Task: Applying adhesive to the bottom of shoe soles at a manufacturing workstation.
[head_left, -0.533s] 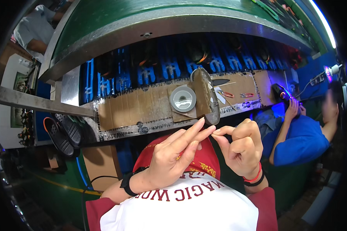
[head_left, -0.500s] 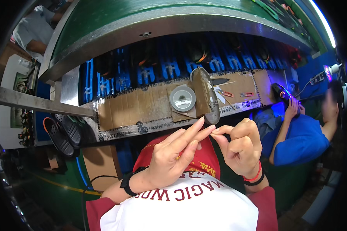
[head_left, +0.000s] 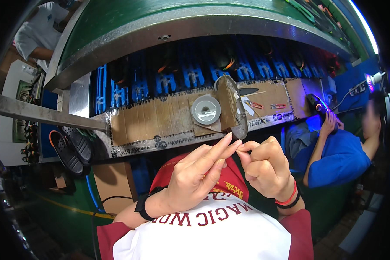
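Observation:
My left hand [head_left: 194,177] reaches out in front of my chest with its fingers stretched toward the upper right and the thumb held below them. At its fingertips, my right hand [head_left: 268,169] is closed in a pinch, thumb against index finger. Whatever sits in that pinch, if anything, is too small to make out. Just beyond both hands, a round white bowl [head_left: 206,125] with a greyish inside stands on a small cardboard square. Beside it rises an upright cardboard flap with a grey curved rim [head_left: 239,125].
Cardboard and printed tape cover the bench [head_left: 154,117]. A dark blade [head_left: 249,91] and red-handled thread snips [head_left: 277,106] lie right of the bowl. Black clogs [head_left: 67,151] sit at the left end. At the right, a person in blue [head_left: 340,151] handles a dark shoe [head_left: 315,104].
My right hand has shifted slightly, still pinched at my left fingertips. The blue holders behind the bench have slid a little to the right.

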